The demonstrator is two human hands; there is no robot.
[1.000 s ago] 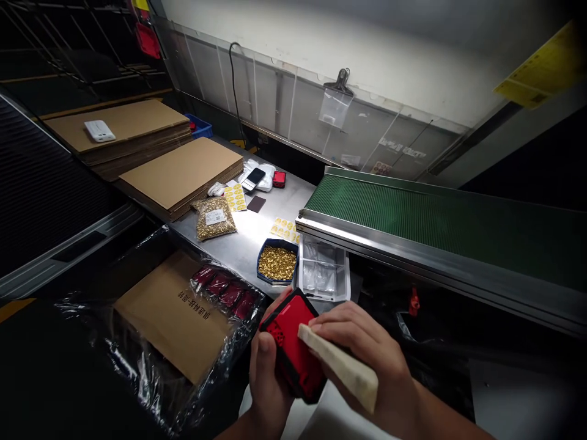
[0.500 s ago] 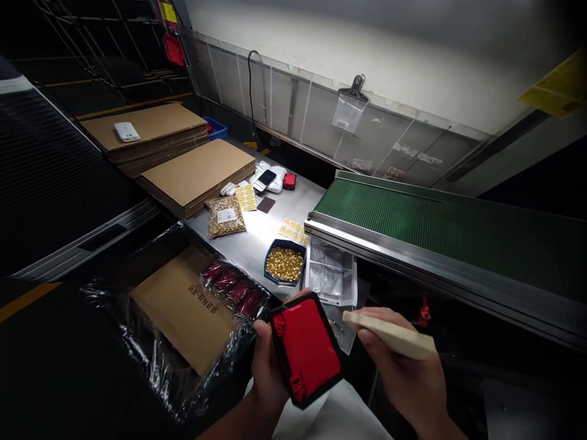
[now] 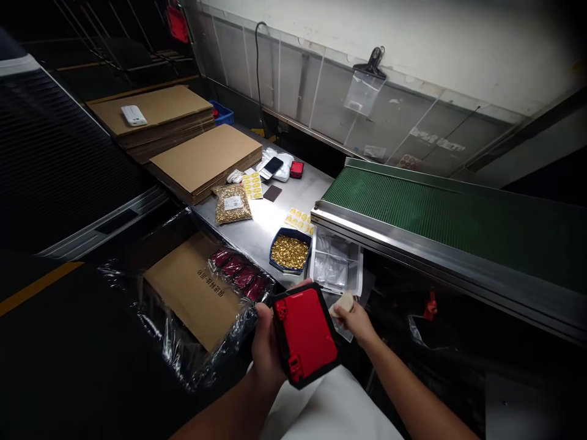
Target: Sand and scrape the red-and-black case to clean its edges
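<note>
My left hand [image 3: 266,351] grips a red case with a black rim [image 3: 308,333], its broad red face turned up towards me. To the right of the case, my right hand [image 3: 360,324] is closed on a pale, flat block [image 3: 343,305], partly hidden by my fingers and close to the case's edge. Just beyond the hands stand a dark blue tray of small gold-coloured pieces [image 3: 288,252] and a white bin [image 3: 360,278] with clear plastic bags in it.
A green conveyor belt [image 3: 403,208] runs off to the right. Left of me, a plastic-lined box holds a cardboard sheet [image 3: 192,293] and several wrapped dark red items [image 3: 238,269]. Cardboard stacks [image 3: 206,159], a bag of gold pieces [image 3: 233,205] and sticker sheets [image 3: 299,220] lie farther back.
My right hand has moved forward and left with the pale block, from right of the case to beside its far right edge. My left hand still holds the case. The view has shifted slightly.
</note>
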